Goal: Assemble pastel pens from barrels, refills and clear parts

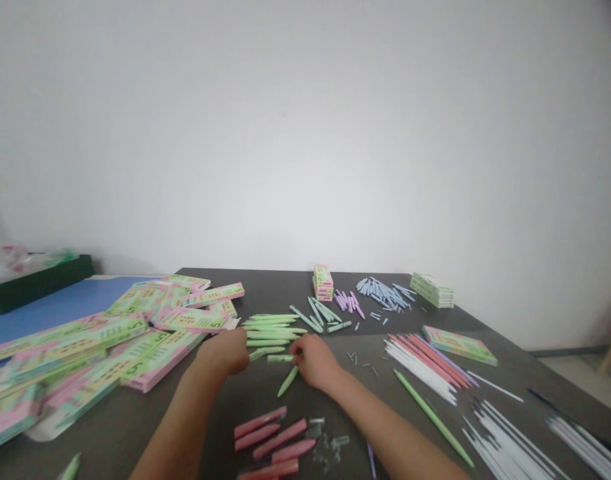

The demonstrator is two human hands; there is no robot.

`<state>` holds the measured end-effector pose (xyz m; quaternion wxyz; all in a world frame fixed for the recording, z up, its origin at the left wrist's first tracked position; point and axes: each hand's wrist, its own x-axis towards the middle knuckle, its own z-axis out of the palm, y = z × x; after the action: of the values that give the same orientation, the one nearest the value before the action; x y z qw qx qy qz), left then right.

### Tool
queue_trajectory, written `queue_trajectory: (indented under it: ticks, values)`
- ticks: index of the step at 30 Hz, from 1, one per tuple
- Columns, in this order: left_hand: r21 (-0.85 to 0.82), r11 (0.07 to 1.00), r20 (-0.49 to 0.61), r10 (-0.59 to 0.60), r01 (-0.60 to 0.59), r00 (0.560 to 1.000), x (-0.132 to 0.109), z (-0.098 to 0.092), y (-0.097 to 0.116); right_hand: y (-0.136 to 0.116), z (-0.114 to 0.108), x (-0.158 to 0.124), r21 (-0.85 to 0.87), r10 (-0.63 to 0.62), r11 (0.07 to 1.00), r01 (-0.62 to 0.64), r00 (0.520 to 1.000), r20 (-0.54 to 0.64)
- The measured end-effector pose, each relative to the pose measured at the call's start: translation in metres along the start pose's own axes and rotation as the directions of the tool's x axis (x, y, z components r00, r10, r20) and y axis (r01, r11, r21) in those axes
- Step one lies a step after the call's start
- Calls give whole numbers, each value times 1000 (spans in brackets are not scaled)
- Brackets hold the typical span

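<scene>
Light green pen barrels (pixel 272 327) lie in a loose row in the middle of the dark table. At the row's left end is my left hand (pixel 229 350), curled closed, its fingertips turned away so that what they hold, if anything, is hidden. My right hand (pixel 314 360) is at the right end, thumb and fingers bent together and pointing down. A pointed green pen piece (pixel 288 381) sticks out slantwise from under its fingertips, apparently pinched there. Another short green piece (pixel 280 359) lies just left of those fingers.
Printed boxes (pixel 170 320) are heaped at left, more stacked at the back (pixel 323 283). Pink barrels (pixel 280 437) and clear small parts (pixel 330 443) lie in front. Blue barrels (pixel 385 293) and purple pieces (pixel 349 302) lie behind; white refills (pixel 420 367) are at right.
</scene>
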<state>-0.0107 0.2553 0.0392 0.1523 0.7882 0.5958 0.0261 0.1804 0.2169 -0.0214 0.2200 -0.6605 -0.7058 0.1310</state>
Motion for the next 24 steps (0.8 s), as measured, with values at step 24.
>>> queue_trajectory:
  ticks: [24]
  values:
    - [10, 992, 127, 124, -126, 984, 2, 34, -31, 11, -4, -2, -91, 43, 995, -30, 989, 140]
